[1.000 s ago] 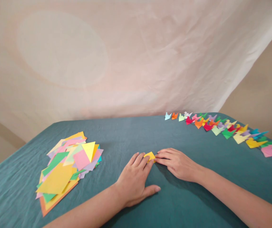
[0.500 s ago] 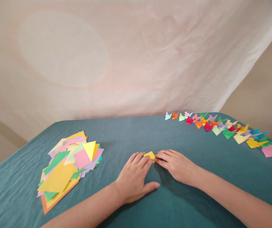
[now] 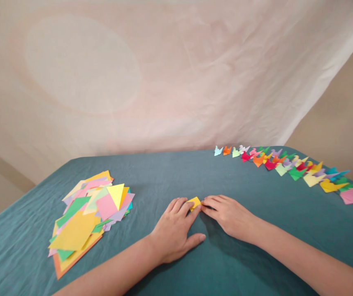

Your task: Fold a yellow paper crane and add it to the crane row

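A small folded yellow paper (image 3: 194,202) lies on the teal tablecloth (image 3: 164,176) in front of me. My left hand (image 3: 174,232) rests flat on the cloth, fingers stretched out, fingertips pressing the paper's left side. My right hand (image 3: 227,214) lies palm down with its fingers together, their tips pressing the paper's right edge. Most of the paper is hidden under the fingers.
A loose pile of coloured paper squares (image 3: 85,213) sits at the left of the table. A curved row of several folded paper cranes (image 3: 287,166) runs along the far right edge. A pale cloth backdrop (image 3: 164,74) hangs behind the table.
Both hands have stayed on the yellow paper, with only slight shifts of the fingertips. The view has barely moved.
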Demonstrator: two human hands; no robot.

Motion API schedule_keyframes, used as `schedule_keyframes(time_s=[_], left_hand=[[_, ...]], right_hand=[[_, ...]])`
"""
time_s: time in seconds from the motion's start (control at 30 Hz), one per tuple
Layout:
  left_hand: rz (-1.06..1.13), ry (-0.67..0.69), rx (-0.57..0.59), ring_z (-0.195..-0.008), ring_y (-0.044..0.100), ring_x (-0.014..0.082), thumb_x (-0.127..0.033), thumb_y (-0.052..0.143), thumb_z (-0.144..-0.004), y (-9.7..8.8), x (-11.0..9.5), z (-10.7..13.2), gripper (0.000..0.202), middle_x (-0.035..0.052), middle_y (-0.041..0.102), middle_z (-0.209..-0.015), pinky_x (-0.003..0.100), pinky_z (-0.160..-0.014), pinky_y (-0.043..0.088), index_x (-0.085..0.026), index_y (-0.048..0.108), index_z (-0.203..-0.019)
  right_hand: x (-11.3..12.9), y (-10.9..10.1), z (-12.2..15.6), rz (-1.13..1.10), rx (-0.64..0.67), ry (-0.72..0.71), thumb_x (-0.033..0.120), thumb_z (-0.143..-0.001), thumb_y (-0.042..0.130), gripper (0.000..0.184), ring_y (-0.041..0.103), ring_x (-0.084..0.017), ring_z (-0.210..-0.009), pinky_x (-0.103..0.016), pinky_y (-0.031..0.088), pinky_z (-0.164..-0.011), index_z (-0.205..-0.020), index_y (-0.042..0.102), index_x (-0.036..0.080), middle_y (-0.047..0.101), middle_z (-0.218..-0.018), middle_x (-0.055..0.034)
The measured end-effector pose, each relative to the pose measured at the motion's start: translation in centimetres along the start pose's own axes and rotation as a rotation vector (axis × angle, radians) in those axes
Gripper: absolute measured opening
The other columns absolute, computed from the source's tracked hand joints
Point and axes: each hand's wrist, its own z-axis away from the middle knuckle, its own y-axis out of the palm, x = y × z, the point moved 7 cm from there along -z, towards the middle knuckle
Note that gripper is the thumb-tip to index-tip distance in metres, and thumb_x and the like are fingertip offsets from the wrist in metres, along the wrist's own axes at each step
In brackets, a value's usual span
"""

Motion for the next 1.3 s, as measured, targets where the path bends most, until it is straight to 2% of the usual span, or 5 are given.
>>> schedule_keyframes(time_s=[0.63, 1.3], left_hand=[[-0.086, -0.039, -0.049, -0.132, 0.023, 0.0301, -0.057, 0.035, -0.088, -0.56, 0.53, 0.19, 0.053, 0.0089, 0.042, -0.132, 0.049, -0.106, 0.023, -0.022, 0.044, -0.127], [-0.185, -0.064, -0.018, -0.129, 0.031, 0.0285, -0.052, 0.046, -0.086, -0.86, 0.69, 0.43, 0.049, 0.0105, 0.052, -0.122, 0.045, -0.108, 0.021, -0.016, 0.052, -0.119]], right_hand=[[-0.22, -0.11, -0.02, -0.034, 0.013, 0.012, 0.011, -0.086, 0.048, 0.03, 0.051, -0.022, -0.107, -0.037, 0.044, -0.088, -0.114, 0.058, 0.017, 0.059, -0.11, -0.0104], [-0.37, 0.04, -0.23, -0.044, 0.023, 0.009, 0.012, -0.087, 0.047, 0.029, 0.052, -0.021, -0.106, -0.035, 0.044, -0.087, -0.112, 0.059, 0.018, 0.06, -0.109, -0.0097]])
